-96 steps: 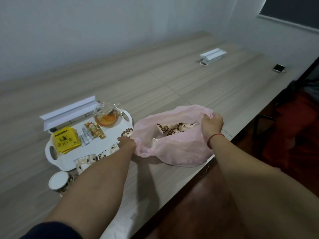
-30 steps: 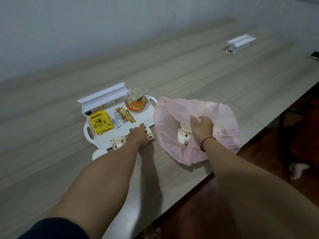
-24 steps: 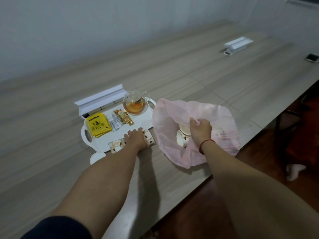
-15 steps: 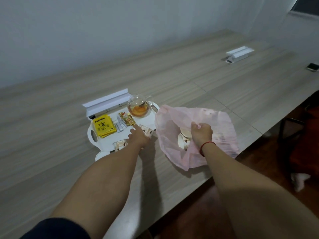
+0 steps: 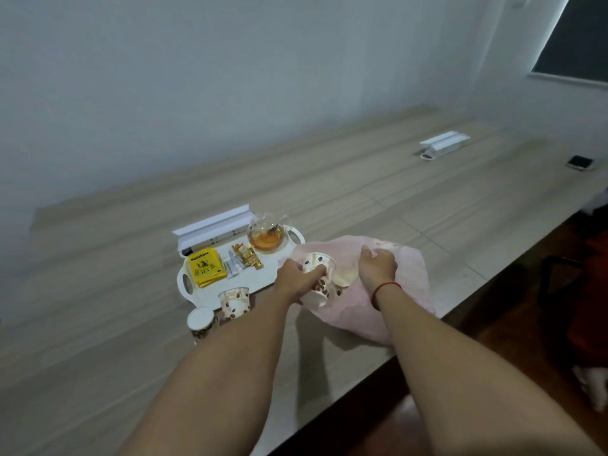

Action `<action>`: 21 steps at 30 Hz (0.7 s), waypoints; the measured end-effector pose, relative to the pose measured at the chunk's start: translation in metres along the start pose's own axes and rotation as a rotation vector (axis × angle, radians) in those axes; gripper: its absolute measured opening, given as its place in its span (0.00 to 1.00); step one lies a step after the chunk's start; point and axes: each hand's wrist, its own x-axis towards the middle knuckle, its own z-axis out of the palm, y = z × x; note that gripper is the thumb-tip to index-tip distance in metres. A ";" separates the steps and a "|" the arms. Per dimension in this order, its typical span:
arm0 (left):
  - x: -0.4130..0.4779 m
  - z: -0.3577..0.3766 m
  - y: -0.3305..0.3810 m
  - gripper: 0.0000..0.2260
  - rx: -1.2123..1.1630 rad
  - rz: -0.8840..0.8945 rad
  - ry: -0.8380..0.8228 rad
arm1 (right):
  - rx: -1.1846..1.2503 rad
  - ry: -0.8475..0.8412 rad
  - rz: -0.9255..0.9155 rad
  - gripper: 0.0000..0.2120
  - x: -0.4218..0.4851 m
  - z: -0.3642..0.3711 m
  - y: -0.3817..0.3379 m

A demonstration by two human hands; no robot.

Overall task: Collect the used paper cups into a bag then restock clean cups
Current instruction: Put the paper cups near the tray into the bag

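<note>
My left hand (image 5: pixel 296 280) grips paper cups (image 5: pixel 320 278) with a brown bean pattern, held on their side at the mouth of the pink plastic bag (image 5: pixel 408 291). My right hand (image 5: pixel 377 267) pinches the bag's far rim and holds it open. Another patterned cup (image 5: pixel 235 302) lies on the front edge of the white tray (image 5: pixel 263 276). One more cup (image 5: pixel 201 322) stands upright on the table just in front of the tray. What lies deeper in the bag is hidden.
The tray also holds a glass teapot (image 5: pixel 267 237) with amber tea, a yellow packet (image 5: pixel 205 268) and small sachets (image 5: pixel 246 258). A white box (image 5: pixel 214 229) lies behind the tray. The table's front edge (image 5: pixel 362 370) runs close under my arms. A far white box (image 5: pixel 444 144) sits at the back right.
My left hand picked the cups up off the tray's front edge and carried them right to the bag's mouth. My right hand shifted its grip on the bag's rim.
</note>
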 end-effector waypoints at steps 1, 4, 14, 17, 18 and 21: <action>-0.003 0.006 0.000 0.26 -0.013 -0.012 -0.021 | 0.002 0.010 -0.005 0.19 0.001 -0.004 -0.002; -0.007 0.020 0.001 0.27 -0.057 -0.025 -0.033 | 0.029 0.020 -0.014 0.20 0.001 -0.013 -0.004; -0.003 0.083 0.012 0.26 -0.339 -0.170 -0.126 | 0.059 -0.010 -0.011 0.19 -0.001 -0.012 0.004; -0.008 0.097 0.001 0.16 -0.216 -0.153 -0.176 | 0.048 -0.022 -0.005 0.20 -0.001 -0.013 0.009; -0.009 0.098 -0.003 0.16 -0.209 -0.180 -0.176 | 0.047 -0.029 0.001 0.21 -0.002 -0.013 0.011; -0.007 0.093 -0.013 0.16 -0.156 -0.184 -0.133 | 0.061 -0.037 0.015 0.21 -0.003 -0.015 0.013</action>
